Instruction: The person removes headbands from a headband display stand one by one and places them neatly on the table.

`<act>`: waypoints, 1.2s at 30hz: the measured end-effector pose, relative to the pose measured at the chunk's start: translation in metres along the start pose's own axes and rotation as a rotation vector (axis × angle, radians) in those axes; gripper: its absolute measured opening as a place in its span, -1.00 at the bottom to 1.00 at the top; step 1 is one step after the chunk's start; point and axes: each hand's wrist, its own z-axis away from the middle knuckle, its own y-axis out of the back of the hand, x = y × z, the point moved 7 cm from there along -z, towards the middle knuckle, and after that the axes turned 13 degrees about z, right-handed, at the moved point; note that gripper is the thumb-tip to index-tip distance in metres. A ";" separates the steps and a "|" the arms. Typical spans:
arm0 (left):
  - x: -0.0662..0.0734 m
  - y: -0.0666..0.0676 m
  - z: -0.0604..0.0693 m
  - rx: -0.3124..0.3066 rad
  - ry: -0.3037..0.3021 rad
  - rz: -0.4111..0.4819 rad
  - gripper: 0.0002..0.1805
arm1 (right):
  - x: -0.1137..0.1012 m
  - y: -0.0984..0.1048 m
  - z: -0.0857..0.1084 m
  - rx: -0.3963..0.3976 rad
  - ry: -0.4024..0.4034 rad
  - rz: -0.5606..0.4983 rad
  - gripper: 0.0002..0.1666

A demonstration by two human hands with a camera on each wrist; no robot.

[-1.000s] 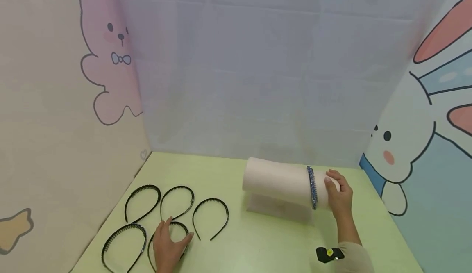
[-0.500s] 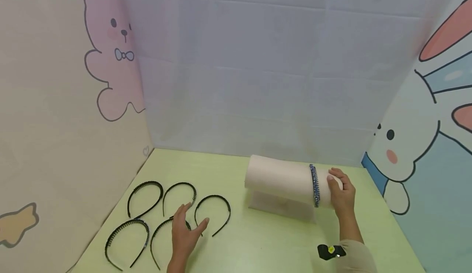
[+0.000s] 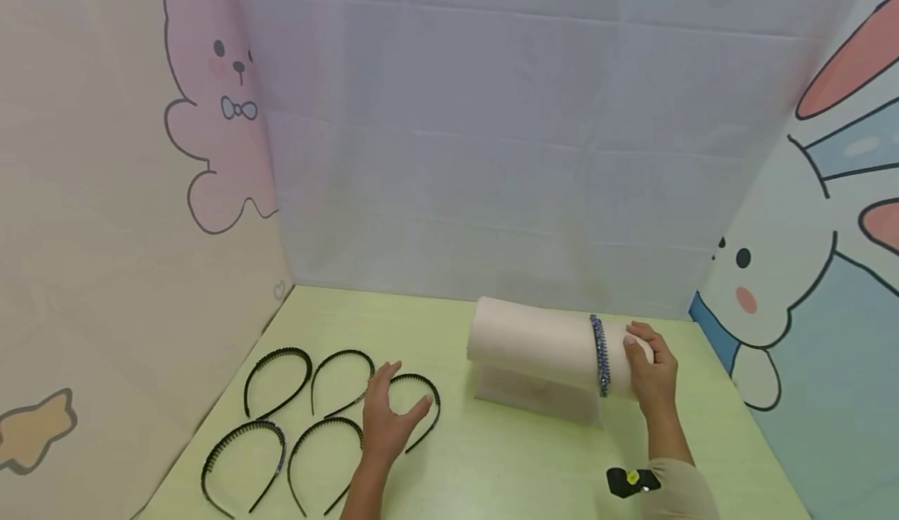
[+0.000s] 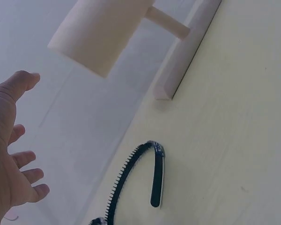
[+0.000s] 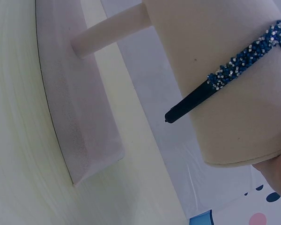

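Observation:
A pale cylindrical headband stand (image 3: 534, 340) lies horizontally on a post and flat base (image 5: 79, 108). My right hand (image 3: 653, 368) grips its right end, thumb in front and fingers over the top. Around the cylinder, near that hand, sits a headband with blue and white beads (image 3: 600, 356); its dark tip (image 5: 189, 102) shows in the right wrist view. My left hand (image 3: 389, 418) hovers with spread fingers and holds nothing. It partly covers a black toothed headband (image 3: 437, 407), the nearest one to it. In the left wrist view that headband (image 4: 119, 183) lies apart from the fingers.
Several more black headbands lie at the left of the light green table (image 3: 520, 473): a back left one (image 3: 307, 375), a back middle one (image 3: 344, 351), a front left one (image 3: 282, 446) and a front middle one (image 3: 291, 465). A pale curtain (image 3: 435, 153) closes off the back.
My left hand has moved right, from over the front middle headband to the rightmost black one. My right hand keeps its grip on the stand. The view has shifted slightly.

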 end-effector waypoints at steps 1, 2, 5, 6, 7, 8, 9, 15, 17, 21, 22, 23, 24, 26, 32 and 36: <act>0.002 -0.003 -0.002 -0.002 -0.008 0.011 -0.20 | -0.005 0.000 0.002 -0.001 0.001 0.003 -0.69; 0.004 -0.006 -0.003 -0.006 -0.011 0.019 -0.20 | -0.005 0.000 0.002 -0.001 0.003 0.001 -0.69; 0.011 -0.016 -0.008 -0.024 -0.031 0.042 -0.21 | -0.006 0.000 0.002 0.002 0.017 -0.003 -0.70; 0.013 -0.019 -0.009 -0.030 -0.038 0.048 -0.22 | -0.005 0.000 0.001 0.001 0.017 -0.003 -0.70; 0.016 -0.022 -0.010 -0.035 -0.042 0.051 -0.22 | -0.005 0.000 0.001 0.000 0.015 -0.004 -0.70; 0.018 -0.026 -0.011 -0.043 -0.044 0.054 -0.23 | -0.004 0.000 0.001 -0.001 0.008 -0.001 -0.69; 0.021 -0.030 -0.012 -0.052 -0.051 0.060 -0.23 | -0.003 0.000 0.001 -0.003 -0.001 0.007 -0.69; 0.039 -0.051 -0.023 -0.093 -0.111 0.097 -0.23 | 0.016 -0.002 -0.008 -0.009 -0.046 0.031 -0.67; 0.047 -0.058 -0.027 -0.110 -0.135 0.115 -0.23 | 0.023 -0.003 -0.011 -0.010 -0.050 0.031 -0.67; 0.061 -0.072 -0.034 -0.154 -0.169 0.128 -0.22 | 0.029 -0.003 -0.013 -0.014 -0.053 0.039 -0.67; 0.064 -0.076 -0.035 -0.168 -0.177 0.131 -0.23 | 0.029 -0.003 -0.013 -0.012 -0.052 0.038 -0.67; 0.068 -0.079 -0.036 -0.180 -0.181 0.132 -0.22 | 0.029 -0.003 -0.013 -0.008 -0.051 0.038 -0.67; 0.070 -0.083 -0.038 -0.191 -0.184 0.132 -0.23 | 0.030 -0.003 -0.014 -0.006 -0.051 0.040 -0.66; 0.076 -0.090 -0.039 -0.214 -0.193 0.136 -0.23 | 0.030 -0.003 -0.014 0.002 -0.051 0.040 -0.66; 0.088 -0.110 -0.043 -0.258 -0.252 0.138 -0.24 | 0.028 -0.003 -0.012 0.005 -0.043 0.029 -0.66; 0.095 -0.123 -0.045 -0.280 -0.268 0.102 -0.24 | 0.028 -0.003 -0.012 0.008 -0.043 0.021 -0.66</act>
